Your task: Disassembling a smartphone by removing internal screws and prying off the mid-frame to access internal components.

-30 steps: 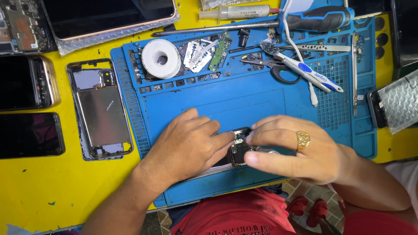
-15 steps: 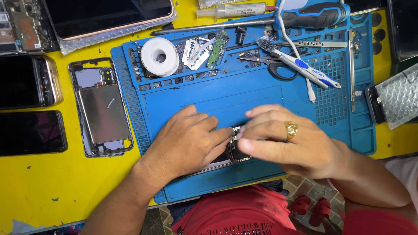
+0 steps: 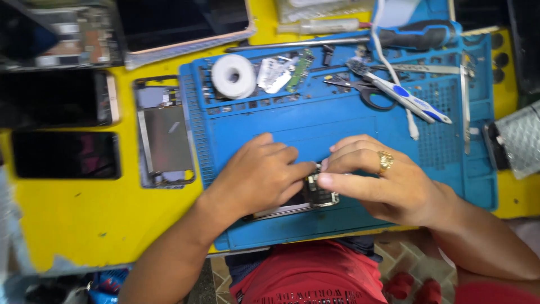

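The left hand point(image 3: 256, 177) and the right hand point(image 3: 388, 180) both grasp a small opened phone point(image 3: 319, 194) — on the blue mat point(image 3: 337, 129).

Both hands, left hand point(image 3: 260, 175) and right hand point(image 3: 382, 179), press a phone board point(image 3: 318, 193) on the blue mat point(image 3: 337, 126).

There are two hands point(image 3: 264, 177) point(image 3: 388, 183), one gold ring point(image 3: 385, 161), one blue mat point(image 3: 337, 121), one white tape roll point(image 3: 233, 76), one pair of scissors point(image 3: 365, 90), one screwdriver with dark handle point(image 3: 416, 35), two dark phones point(image 3: 56, 98) point(image 3: 64, 155), one open phone frame point(image 3: 164, 132)
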